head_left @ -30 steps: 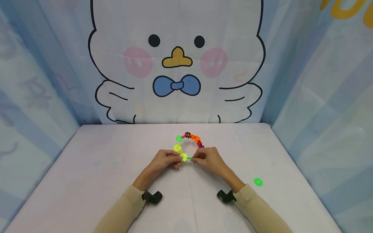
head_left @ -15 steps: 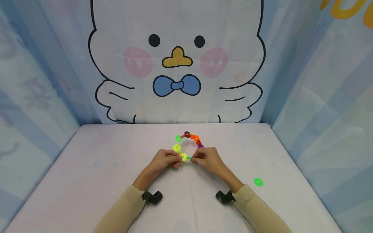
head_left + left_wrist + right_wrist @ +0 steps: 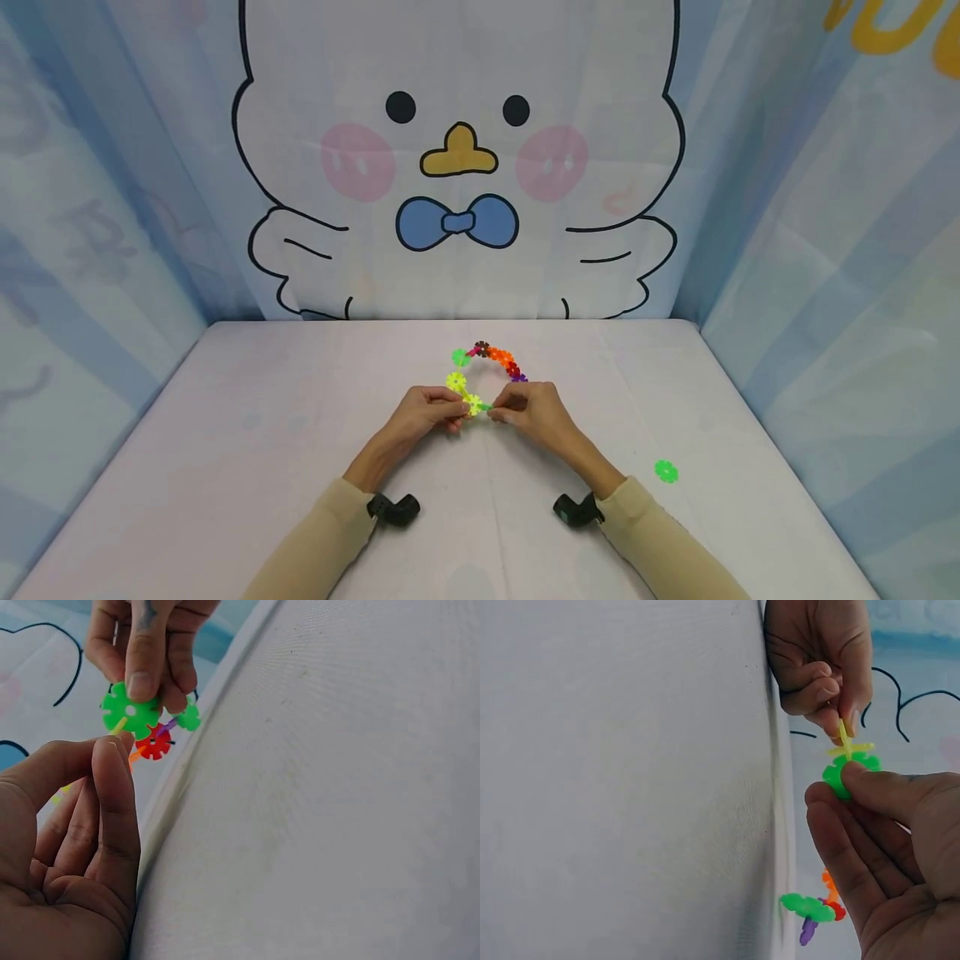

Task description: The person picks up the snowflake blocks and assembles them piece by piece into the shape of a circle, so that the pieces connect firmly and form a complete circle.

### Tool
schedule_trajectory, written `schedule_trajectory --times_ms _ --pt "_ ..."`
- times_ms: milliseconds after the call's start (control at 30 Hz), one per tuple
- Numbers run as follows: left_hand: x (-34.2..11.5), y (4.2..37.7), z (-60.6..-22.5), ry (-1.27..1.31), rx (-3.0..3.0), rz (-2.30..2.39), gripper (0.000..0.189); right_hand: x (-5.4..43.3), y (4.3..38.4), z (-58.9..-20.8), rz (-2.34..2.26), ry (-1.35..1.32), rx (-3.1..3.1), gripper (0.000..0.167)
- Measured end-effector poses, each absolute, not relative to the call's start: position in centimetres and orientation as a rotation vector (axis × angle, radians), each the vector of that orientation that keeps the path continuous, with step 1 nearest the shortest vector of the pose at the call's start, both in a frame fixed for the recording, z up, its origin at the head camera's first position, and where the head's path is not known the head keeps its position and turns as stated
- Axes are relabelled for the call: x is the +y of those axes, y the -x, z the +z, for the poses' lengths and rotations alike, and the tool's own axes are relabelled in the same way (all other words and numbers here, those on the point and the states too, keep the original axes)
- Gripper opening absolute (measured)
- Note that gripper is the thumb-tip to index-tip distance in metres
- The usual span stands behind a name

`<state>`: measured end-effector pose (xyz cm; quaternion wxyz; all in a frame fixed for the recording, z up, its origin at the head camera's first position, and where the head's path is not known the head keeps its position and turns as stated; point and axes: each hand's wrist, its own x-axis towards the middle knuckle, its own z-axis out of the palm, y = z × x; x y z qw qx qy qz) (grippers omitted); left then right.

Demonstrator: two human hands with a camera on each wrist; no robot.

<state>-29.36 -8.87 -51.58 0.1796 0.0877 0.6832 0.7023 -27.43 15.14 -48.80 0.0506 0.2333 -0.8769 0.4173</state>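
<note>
A curved chain of slotted plastic snowflake discs (image 3: pixel 502 357), in yellow, green, pink, brown, orange, red and purple, arcs beyond both hands in the head view. My left hand (image 3: pixel 426 410) pinches a yellow disc (image 3: pixel 475 405) at the near end between thumb and fingers. Opposite it, my right hand (image 3: pixel 536 410) pinches a green disc (image 3: pixel 120 701) by its edge. In the right wrist view the yellow disc's edge meets the green one, roughly crosswise. Another green disc (image 3: pixel 807 906) hangs beside a purple one (image 3: pixel 807 931) below the right hand.
One loose green disc (image 3: pixel 666 472) lies on the white-covered table (image 3: pixel 225 467), right of the right forearm. A printed cloth backdrop (image 3: pixel 457 275) stands at the table's far edge, with cloth walls on both sides.
The right hand and wrist have shifted very slightly left, toward the left hand. Both hands keep their pinch on the discs, and the head view has tilted a little.
</note>
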Motion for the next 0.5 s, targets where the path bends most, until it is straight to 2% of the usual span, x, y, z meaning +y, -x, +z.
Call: schedule_trajectory --times_ms 267,500 --pt "-8.8 29.3 -51.7 -0.237 1.927 1.987 0.02 16.1 27.2 -48.4 1.26 -0.681 -2.7 0.013" --pt "-8.8 29.4 -51.5 -0.238 1.918 1.989 0.02 19.8 26.7 -47.6 1.17 -0.61 -2.841 0.014"
